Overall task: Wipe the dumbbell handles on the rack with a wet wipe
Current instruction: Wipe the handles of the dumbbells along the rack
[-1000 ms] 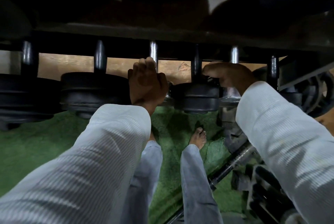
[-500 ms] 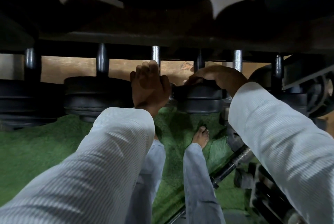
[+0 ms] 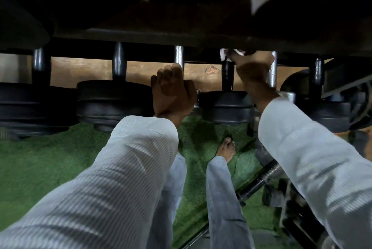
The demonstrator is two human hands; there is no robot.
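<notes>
Hands: right hand pinches the wet wipe at the top of the dark handle; left hand curls round the steel handle.
Handle axis: upright in view, running away from the person.
Nearer hand: the right, already on it.
Next stroke: probably down along the handle toward the weight.

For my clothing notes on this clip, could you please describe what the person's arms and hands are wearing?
Both arms wear long, loose, white, finely ribbed sleeves: left sleeve, right sleeve. The left hand and right hand are bare, with no gloves visible.
</notes>
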